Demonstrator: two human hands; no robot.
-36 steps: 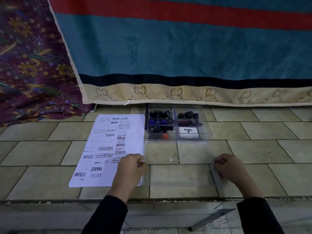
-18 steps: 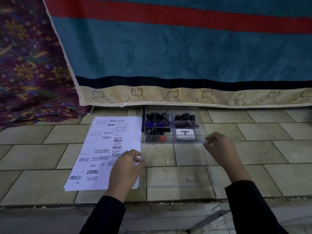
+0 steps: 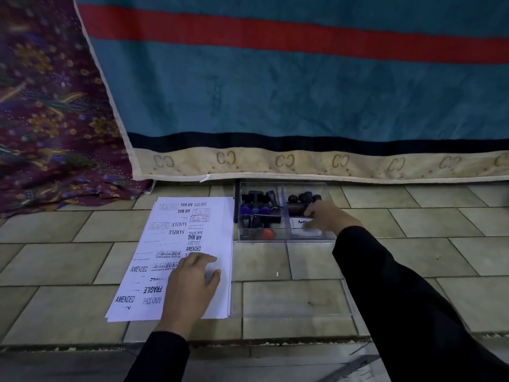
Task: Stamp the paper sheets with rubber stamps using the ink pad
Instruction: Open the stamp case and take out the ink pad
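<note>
The left hand (image 3: 192, 285) lies flat, fingers spread, on the paper sheets (image 3: 176, 244); at two o'clock, the right hand (image 3: 327, 219) reaches into the clear box (image 3: 283, 238), fingers curled over the ink pad (image 3: 304, 230).

A tiled floor (image 3: 413, 230) carries a paper stack (image 3: 176, 244), a clear box (image 3: 283, 238) just right of it, what seems a clear lid (image 3: 289, 299) lying nearer, and two cloths (image 3: 275, 106) behind.

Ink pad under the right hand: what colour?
White, with black lettering; ink pad shows in the head view.
</note>
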